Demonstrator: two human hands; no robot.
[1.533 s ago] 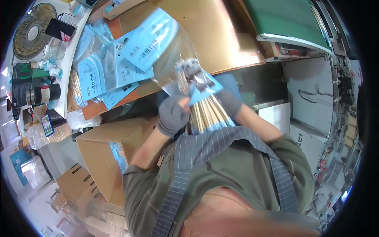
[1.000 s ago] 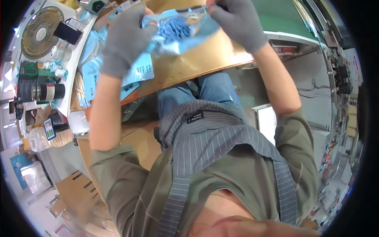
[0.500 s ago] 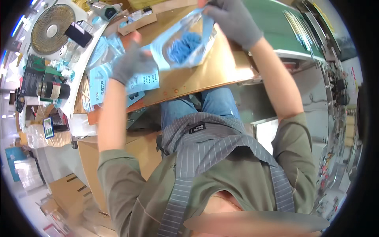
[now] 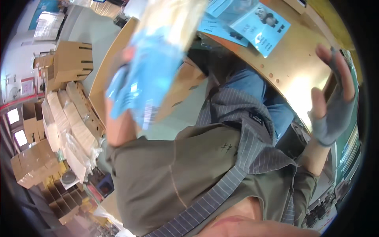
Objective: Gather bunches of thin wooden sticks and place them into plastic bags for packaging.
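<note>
— Cardboard boxes (image 4: 73, 59) stand on the floor at the far left, and a brown table (image 4: 292, 51) crosses the upper right. What does the person have out at the side?

— One bag (image 4: 154, 59), blue over its lower part, with pale sticks (image 4: 173, 19) showing blurrily above. It is well apart from the table, where some blue packets (image 4: 272, 27) lie.

— So which step is in hand?

— Most likely the handling of a single filled bag away from the tabletop, by one hand alone.

— And what would the next move call for?

— Probably a firm left grip and some care near the edge of the open carton (image 4: 99, 89) behind the bag, where plastic could snag. How far apart those two are cannot be told.

— How do the hands stand?

— Their left hand (image 4: 120, 63) is against the bag, mostly hidden by it; whether it pinches or wraps the plastic cannot be told. Their right hand (image 4: 335, 94) is spread, thumb away from the fingers, holding nothing. It is beside the table, well apart from the bag.
</note>
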